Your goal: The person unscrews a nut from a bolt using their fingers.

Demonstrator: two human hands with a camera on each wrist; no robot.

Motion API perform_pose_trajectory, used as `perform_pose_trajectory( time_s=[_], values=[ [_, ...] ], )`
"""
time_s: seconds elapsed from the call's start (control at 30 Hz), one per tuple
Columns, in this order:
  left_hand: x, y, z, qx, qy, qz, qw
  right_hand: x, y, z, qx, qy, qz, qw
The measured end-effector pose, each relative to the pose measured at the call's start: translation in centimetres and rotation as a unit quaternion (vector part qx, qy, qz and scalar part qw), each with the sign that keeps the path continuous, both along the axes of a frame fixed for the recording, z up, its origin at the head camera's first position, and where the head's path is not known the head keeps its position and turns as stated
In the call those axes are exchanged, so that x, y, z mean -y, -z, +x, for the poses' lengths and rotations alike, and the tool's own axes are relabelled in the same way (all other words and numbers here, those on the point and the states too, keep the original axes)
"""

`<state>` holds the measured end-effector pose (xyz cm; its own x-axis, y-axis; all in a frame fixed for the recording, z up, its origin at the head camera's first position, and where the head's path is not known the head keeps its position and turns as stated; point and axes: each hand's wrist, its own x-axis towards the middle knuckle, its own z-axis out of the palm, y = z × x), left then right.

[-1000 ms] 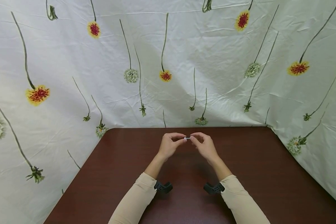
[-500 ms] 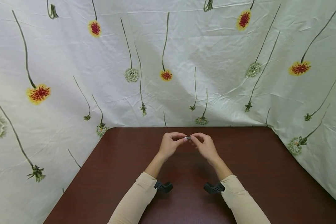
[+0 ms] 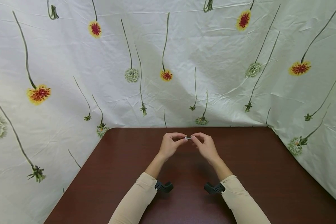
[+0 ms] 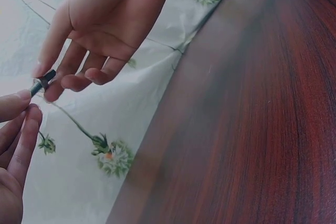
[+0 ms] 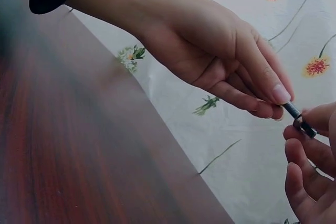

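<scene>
Above the far part of the table, my left hand [image 3: 168,145] and right hand [image 3: 207,147] meet fingertip to fingertip at a small bolt. Dark and threaded, the bolt [image 5: 291,109] has one end pinched between the left thumb and index finger, which hide that end. A nut [image 4: 43,83] sits around the shank near the other end. My right thumb and index finger pinch at the nut, and the threaded tip pokes out past it in both wrist views. The remaining right fingers curl loosely below.
A dark reddish-brown table [image 3: 117,161] lies under both arms. Behind it hangs a white cloth [image 3: 184,37] printed with flowers, reaching the table's far edge and sides. Black wrist mounts [image 3: 163,187] stick inward from both beige sleeves.
</scene>
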<state>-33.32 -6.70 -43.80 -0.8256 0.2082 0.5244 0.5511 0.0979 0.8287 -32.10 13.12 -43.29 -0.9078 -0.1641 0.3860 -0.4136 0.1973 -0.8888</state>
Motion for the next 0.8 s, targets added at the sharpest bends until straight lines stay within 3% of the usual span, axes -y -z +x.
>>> perform_pose_trajectory(
  time_s=[0.2, 0.43, 0.57, 0.7, 0.8],
  values=[
    [0.0, 0.0, 0.0, 0.01, 0.001, 0.003, 0.9999, -0.1, -0.2, 0.2, -0.011, -0.013, 0.0, 0.9999],
    [-0.1, -0.1, 0.2, 0.002, -0.002, 0.005, 1.0, 0.2, -0.3, 0.2, 0.025, -0.012, 0.0, 0.9996],
    [-0.2, 0.0, 0.1, 0.011, 0.01, 0.009, 0.9999, 0.2, -1.6, 1.3, 0.029, -0.014, -0.003, 0.9995],
    [-0.2, 0.0, 0.0, 0.009, 0.005, 0.004, 0.9999, 0.1, -3.1, 2.7, 0.003, -0.033, 0.008, 0.9994],
    [-0.1, 0.0, 0.0, 0.0, -0.001, 0.003, 1.0, 0.1, -3.2, 2.8, 0.005, -0.039, 0.013, 0.9991]
  ],
)
